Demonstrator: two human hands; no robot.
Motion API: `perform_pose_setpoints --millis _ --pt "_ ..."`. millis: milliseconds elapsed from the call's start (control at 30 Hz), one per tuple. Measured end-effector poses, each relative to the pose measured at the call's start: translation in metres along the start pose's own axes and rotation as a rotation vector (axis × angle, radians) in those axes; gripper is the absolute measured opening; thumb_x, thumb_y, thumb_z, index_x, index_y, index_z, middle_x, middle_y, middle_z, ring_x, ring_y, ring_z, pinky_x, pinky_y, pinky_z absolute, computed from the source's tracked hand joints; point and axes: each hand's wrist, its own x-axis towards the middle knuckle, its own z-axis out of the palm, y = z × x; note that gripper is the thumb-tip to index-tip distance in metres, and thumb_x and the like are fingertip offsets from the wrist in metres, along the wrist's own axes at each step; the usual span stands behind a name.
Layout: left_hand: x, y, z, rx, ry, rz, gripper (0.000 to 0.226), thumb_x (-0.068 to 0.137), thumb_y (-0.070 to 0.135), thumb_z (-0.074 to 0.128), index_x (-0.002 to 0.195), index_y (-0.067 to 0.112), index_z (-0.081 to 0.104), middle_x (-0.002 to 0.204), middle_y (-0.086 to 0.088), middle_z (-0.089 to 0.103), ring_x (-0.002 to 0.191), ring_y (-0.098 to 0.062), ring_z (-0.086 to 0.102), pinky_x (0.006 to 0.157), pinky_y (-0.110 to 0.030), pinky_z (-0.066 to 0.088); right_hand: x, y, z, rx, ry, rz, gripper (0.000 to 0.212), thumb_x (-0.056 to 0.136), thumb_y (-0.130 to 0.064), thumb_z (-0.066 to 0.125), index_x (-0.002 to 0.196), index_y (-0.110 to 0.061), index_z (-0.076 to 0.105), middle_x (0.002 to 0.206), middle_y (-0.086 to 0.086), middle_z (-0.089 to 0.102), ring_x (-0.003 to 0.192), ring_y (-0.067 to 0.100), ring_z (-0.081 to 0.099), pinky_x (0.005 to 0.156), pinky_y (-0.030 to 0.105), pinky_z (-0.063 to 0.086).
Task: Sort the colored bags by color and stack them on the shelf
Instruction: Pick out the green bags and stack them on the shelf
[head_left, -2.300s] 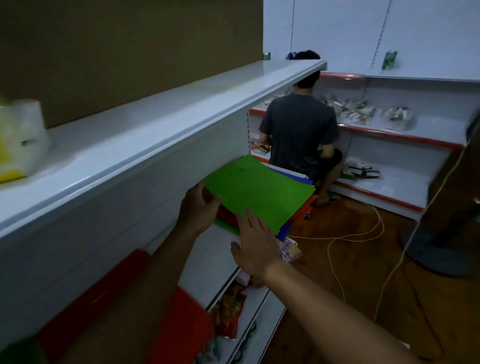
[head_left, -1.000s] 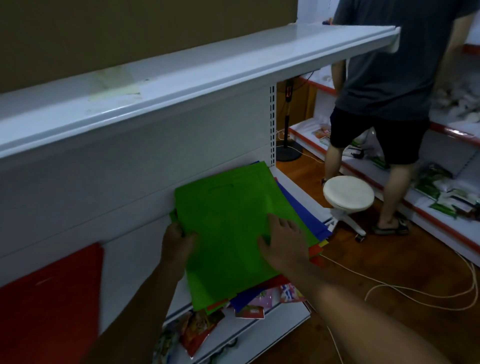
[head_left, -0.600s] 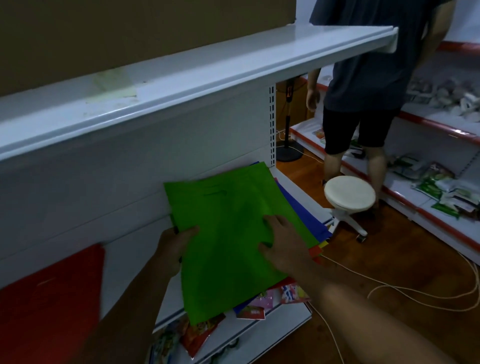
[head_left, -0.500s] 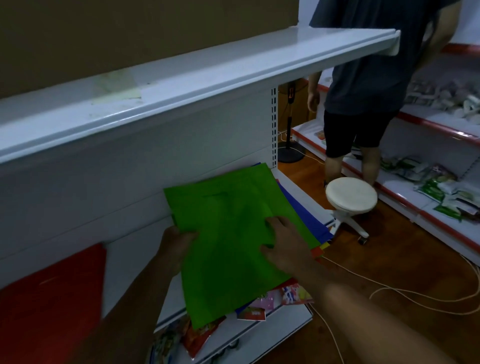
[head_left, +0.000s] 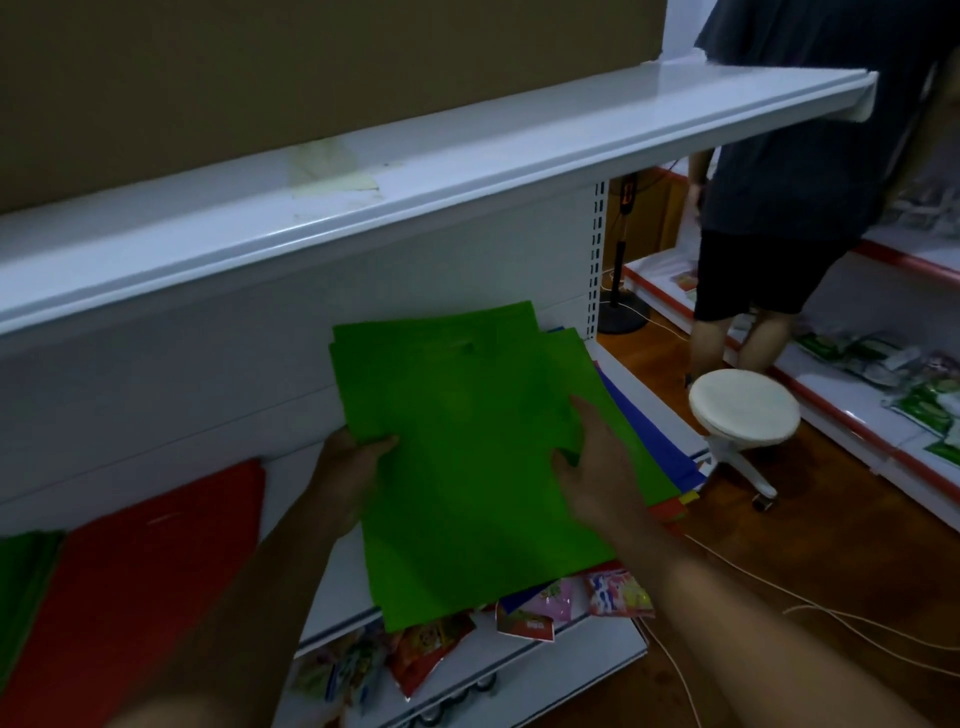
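A green bag (head_left: 467, 467) lies on top of a mixed pile on the white middle shelf (head_left: 332, 587). Blue bags (head_left: 649, 441) and red and yellow edges (head_left: 675, 506) stick out beneath it on the right. My left hand (head_left: 353, 467) grips the green bag's left edge, thumb on top. My right hand (head_left: 597, 462) rests flat on the green bags, fingers spread. A red bag stack (head_left: 130, 587) lies on the same shelf to the left, with a green stack (head_left: 21, 587) at the far left edge.
A white upper shelf (head_left: 467, 150) overhangs the pile, with a brown board behind it. Snack packets (head_left: 431, 644) fill the shelf below. A person (head_left: 779, 182) stands to the right beside a white round stool (head_left: 743, 410). White cables run over the wooden floor.
The top green bag has slid left and turned a little under my hands. My left hand's thumb now lies over its edge. The person behind has shifted right.
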Motion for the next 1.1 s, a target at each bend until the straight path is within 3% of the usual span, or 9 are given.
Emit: perform_pose_setpoints --millis 233,433,500,600,700,767,833,1033,1100 --pt "-0.026 0.013 -0.052 0.178 0.139 0.095 0.025 0.087 0.001 0.063 0.104 0.019 0.064 0.094 -0.004 0.069 0.081 -0.021 0.067 0.067 -0.03 0.054 -0.012 -0.041 0.031 -0.057 -0.04 -0.176 0.046 0.093 -0.007 0.058 0.137 -0.018 0.052 0.138 0.007 0.052 0.109 0.022 0.059 0.095 0.029 0.046" --pt "-0.051 0.026 -0.13 0.295 0.208 0.237 0.045 0.08 -0.009 0.06 0.096 0.032 0.062 0.094 -0.002 0.069 0.066 -0.007 0.068 0.06 -0.03 0.058 -0.038 -0.091 0.081 -0.108 -0.115 -0.234 0.035 0.093 -0.009 0.056 0.127 -0.011 0.062 0.135 0.009 0.055 0.118 0.027 0.056 0.099 0.032 0.044" --pt "-0.06 0.026 -0.164 0.32 0.221 0.28 0.057 0.079 -0.008 0.061 0.121 0.031 0.056 0.108 -0.005 0.067 0.077 -0.014 0.069 0.063 -0.037 0.059 -0.052 -0.111 0.1 -0.106 -0.133 -0.238 0.037 0.091 -0.009 0.056 0.127 -0.011 0.061 0.135 0.008 0.053 0.106 0.03 0.061 0.091 0.03 0.046" --pt "-0.075 0.024 -0.222 0.326 0.226 0.339 0.101 0.081 -0.01 0.062 0.146 0.05 0.014 0.13 0.008 0.052 0.094 -0.02 0.066 0.07 -0.039 0.059 -0.077 -0.143 0.135 -0.115 -0.15 -0.283 0.041 0.087 -0.007 0.057 0.128 -0.012 0.06 0.133 0.006 0.052 0.107 0.027 0.06 0.09 0.03 0.047" --pt "-0.091 0.024 -0.282 0.446 0.283 0.371 0.078 0.086 -0.006 0.061 0.146 0.032 0.03 0.134 0.016 0.043 0.094 -0.004 0.059 0.065 -0.012 0.052 -0.104 -0.179 0.175 -0.141 -0.18 -0.311 0.043 0.09 -0.007 0.056 0.133 -0.013 0.057 0.139 0.004 0.049 0.111 0.023 0.058 0.088 0.026 0.044" --pt "-0.096 0.022 -0.326 0.567 0.332 0.353 0.067 0.084 0.006 0.068 0.143 0.022 0.041 0.144 0.0 0.043 0.11 -0.02 0.059 0.083 -0.028 0.056 -0.121 -0.203 0.204 -0.139 -0.2 -0.329 0.044 0.091 -0.008 0.055 0.135 -0.013 0.055 0.141 0.004 0.047 0.116 0.023 0.055 0.092 0.027 0.043" --pt "-0.101 0.021 -0.369 0.626 0.341 0.322 0.064 0.081 0.015 0.07 0.14 0.022 0.047 0.139 -0.009 0.05 0.108 -0.032 0.062 0.089 -0.044 0.054 -0.137 -0.227 0.231 -0.13 -0.213 -0.347 0.045 0.092 -0.007 0.054 0.137 -0.012 0.053 0.143 0.005 0.045 0.121 0.024 0.053 0.098 0.029 0.043" --pt "-0.134 0.03 -0.458 0.543 0.422 0.269 0.056 0.088 0.007 0.064 0.141 0.013 0.046 0.138 -0.009 0.051 0.107 -0.026 0.06 0.088 -0.033 0.053 -0.178 -0.285 0.294 -0.106 -0.255 -0.391 0.047 0.091 -0.006 0.055 0.137 -0.013 0.052 0.142 0.009 0.046 0.125 0.027 0.051 0.101 0.031 0.041" --pt "-0.145 0.027 -0.482 0.554 0.465 0.25 0.053 0.09 0.008 0.061 0.141 0.012 0.046 0.136 -0.009 0.053 0.1 -0.024 0.062 0.077 -0.025 0.051 -0.19 -0.3 0.311 -0.1 -0.279 -0.405 0.047 0.09 -0.006 0.055 0.136 -0.013 0.053 0.14 0.009 0.049 0.123 0.027 0.052 0.1 0.032 0.043"
